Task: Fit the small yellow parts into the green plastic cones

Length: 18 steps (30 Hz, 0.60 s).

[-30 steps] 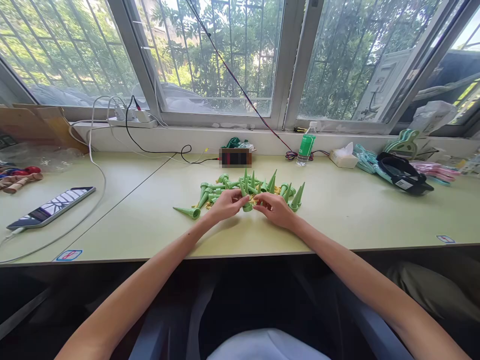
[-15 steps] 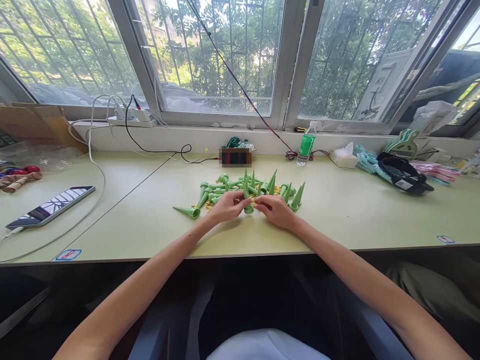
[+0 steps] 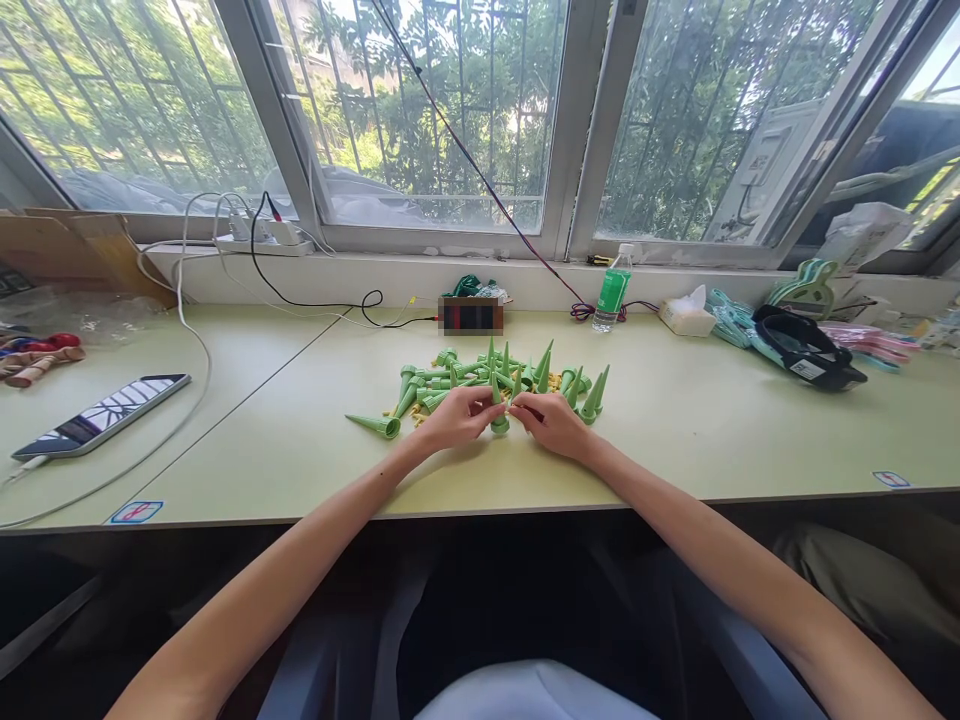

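Between the fingers of my left hand (image 3: 461,417) is a green plastic spike (image 3: 499,425), point up, its wide capped end at the bottom. My right hand (image 3: 553,420) is pinched right beside it, fingertips almost meeting those of the left; whatever small piece it may hold is hidden. Behind both hands lies a heap of similar green spikes (image 3: 412,388), some standing on their wide ends, some on their sides. Small yellow pieces (image 3: 556,381) are scattered among them. One loose spike (image 3: 373,424) lies on its side left of my left hand.
On the pale table (image 3: 697,430), a phone (image 3: 101,415) with a white cable is at left. A water bottle (image 3: 613,288), tissue pack (image 3: 688,312) and black strapped headset (image 3: 810,348) stand at the back right. A blurred-out device (image 3: 471,315) sits behind the heap.
The held spike and my left fingertips have shifted slightly right and down. My right hand stays pinched close by, nearly unmoved. The heap looks the same.
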Each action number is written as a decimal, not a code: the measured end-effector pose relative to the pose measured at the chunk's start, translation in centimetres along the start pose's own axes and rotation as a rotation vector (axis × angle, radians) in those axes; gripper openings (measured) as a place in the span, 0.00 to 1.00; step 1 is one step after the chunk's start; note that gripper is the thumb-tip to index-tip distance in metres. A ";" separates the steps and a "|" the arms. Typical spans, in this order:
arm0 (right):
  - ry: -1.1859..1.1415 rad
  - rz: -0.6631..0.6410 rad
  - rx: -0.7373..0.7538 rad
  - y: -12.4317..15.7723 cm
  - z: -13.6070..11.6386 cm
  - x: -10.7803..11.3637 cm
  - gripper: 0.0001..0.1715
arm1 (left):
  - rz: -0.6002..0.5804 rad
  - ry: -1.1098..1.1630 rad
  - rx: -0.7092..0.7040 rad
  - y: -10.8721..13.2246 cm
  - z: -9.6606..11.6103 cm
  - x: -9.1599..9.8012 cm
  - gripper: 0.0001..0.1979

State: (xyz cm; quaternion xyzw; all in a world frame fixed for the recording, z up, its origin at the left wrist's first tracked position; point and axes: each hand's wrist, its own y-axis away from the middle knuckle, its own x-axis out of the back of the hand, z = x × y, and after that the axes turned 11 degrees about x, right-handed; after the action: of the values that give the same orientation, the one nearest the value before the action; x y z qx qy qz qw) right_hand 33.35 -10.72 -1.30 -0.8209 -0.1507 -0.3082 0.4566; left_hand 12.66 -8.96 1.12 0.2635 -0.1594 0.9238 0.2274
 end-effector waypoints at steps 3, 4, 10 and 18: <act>0.012 0.003 -0.015 0.0 0.0 0.0 0.19 | -0.020 0.029 0.004 0.0 0.0 0.1 0.17; 0.018 0.006 -0.019 -0.1 -0.1 0.0 0.19 | -0.031 0.047 0.005 -0.1 -0.1 0.1 0.17; 0.039 0.013 -0.005 -0.1 -0.1 0.0 0.21 | -0.063 0.112 0.013 0.0 -0.2 0.0 0.16; 0.042 -0.002 -0.012 0.0 0.0 -0.2 0.24 | -0.040 0.042 -0.015 0.2 0.3 -0.1 0.17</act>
State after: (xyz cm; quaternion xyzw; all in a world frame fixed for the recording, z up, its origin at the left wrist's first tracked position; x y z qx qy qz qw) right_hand 33.18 -10.72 -1.46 -0.8168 -0.1399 -0.3270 0.4542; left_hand 12.76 -9.26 1.23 0.2454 -0.1563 0.9232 0.2510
